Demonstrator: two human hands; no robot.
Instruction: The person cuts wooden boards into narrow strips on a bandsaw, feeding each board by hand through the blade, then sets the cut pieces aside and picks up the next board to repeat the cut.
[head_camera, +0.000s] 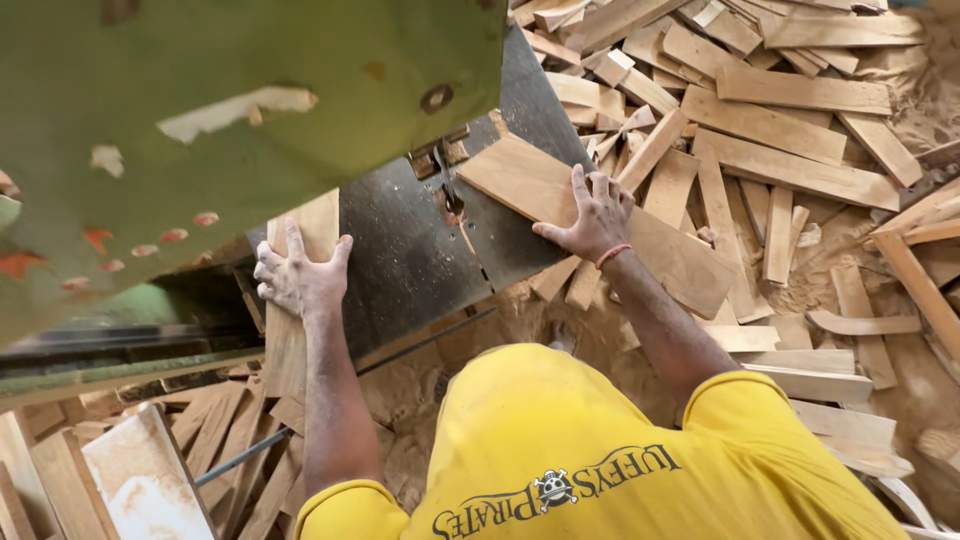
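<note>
I stand at a band saw with a dark steel table (400, 260) and a green housing (200, 100). My right hand (595, 215) presses flat on a wide wooden board (520, 185) that lies on the table, its end close to the thin blade (445, 180). My left hand (298, 275) grips the upper part of a narrower plank (285, 345) standing at the table's left edge. Both hands are dusted with sawdust.
A large heap of cut wooden offcuts (770, 130) covers the floor to the right and far side. More planks (210, 440) and a pale board (145, 480) lie at the lower left. Sawdust (500, 320) covers the floor below the table.
</note>
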